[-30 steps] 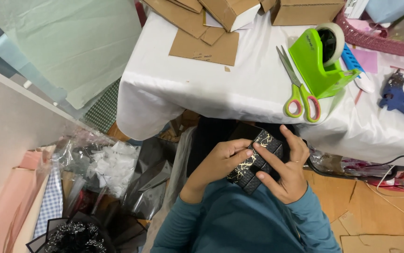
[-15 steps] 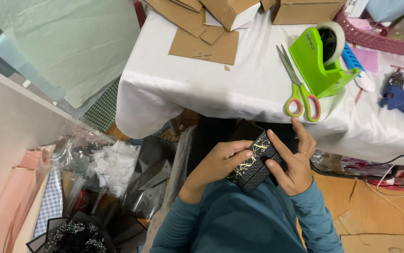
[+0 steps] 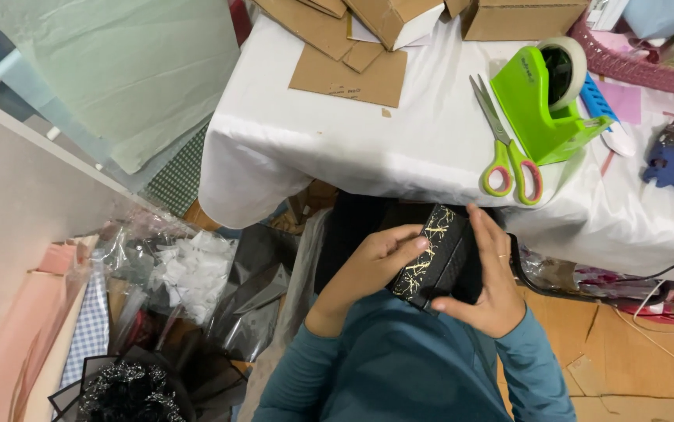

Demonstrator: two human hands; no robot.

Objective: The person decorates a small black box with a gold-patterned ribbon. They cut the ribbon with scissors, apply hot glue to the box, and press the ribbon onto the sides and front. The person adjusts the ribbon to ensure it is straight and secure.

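Both hands clasping black box with gold flecks [image 3: 433, 258] in lap, below white table edge [image 3: 368, 168]. Left hand [image 3: 372, 266] gripping left side, right hand [image 3: 493, 285] wrapped round right. Scissors [image 3: 505, 152], green tape dispenser [image 3: 544, 98] on table above.

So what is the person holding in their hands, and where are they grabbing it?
A black box with gold streaks. The left hand presses its near side; the right hand cups its far side and underside.
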